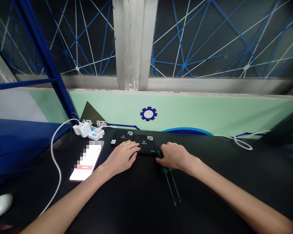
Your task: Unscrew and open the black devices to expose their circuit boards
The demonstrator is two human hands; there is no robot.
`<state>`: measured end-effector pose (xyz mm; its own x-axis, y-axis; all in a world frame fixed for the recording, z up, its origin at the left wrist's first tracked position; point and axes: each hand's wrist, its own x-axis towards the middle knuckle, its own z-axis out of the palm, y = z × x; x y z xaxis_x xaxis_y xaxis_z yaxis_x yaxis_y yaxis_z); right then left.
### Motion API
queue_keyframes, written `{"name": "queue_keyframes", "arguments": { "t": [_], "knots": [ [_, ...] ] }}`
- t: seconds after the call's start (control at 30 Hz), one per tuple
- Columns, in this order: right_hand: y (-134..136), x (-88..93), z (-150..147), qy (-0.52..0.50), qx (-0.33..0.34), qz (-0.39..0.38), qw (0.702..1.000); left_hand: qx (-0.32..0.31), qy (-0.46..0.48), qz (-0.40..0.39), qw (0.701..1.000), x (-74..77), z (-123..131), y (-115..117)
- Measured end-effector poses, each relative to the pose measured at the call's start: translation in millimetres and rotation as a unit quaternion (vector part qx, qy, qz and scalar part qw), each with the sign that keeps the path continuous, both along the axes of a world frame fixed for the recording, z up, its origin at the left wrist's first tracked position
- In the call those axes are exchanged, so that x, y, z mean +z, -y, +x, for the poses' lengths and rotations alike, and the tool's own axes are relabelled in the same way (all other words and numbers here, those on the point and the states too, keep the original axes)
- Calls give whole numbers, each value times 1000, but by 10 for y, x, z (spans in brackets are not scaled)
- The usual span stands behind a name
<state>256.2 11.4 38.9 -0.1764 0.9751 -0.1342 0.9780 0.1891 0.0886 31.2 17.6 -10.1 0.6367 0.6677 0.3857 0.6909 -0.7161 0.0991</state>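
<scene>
My left hand (pixel 123 156) lies palm down with its fingers stretched out, on the near edge of two flat black boxes. The left box (pixel 120 134) has a small white label at its corner; the right box (pixel 147 144) sits beside it. Just right of the boxes, my right hand (pixel 174 156) is closed around the green handles of two screwdrivers (pixel 164 170). Their thin metal shafts point toward me over the black tabletop (pixel 141 201). Most of the handles are hidden under my fingers.
A phone (pixel 88 162) with a lit screen lies left of my left hand. Behind it, a white charger (pixel 84 129) is plugged into a power strip (pixel 97 134), with a white cable (pixel 55 156) running toward me. Another cable (pixel 243 144) loops at the back right, along the wall.
</scene>
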Motion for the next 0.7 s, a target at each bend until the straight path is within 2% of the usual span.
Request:
{"name": "queue_keyframes", "arguments": {
  "t": [0.33,0.43,0.57,0.7],
  "knots": [
    [-1,97,26,-10,5,-32,999,-10,50,-38,998,117,-10,31],
    [15,143,29,-25,3,-43,999,-5,39,-27,999,68,2,31],
    [29,194,33,-56,-11,-104,993,1,-2,-5,1000,-29,2,4],
    [12,212,33,-83,-25,-136,987,-3,-13,-27,1000,-21,-22,-6]
  ]
}}
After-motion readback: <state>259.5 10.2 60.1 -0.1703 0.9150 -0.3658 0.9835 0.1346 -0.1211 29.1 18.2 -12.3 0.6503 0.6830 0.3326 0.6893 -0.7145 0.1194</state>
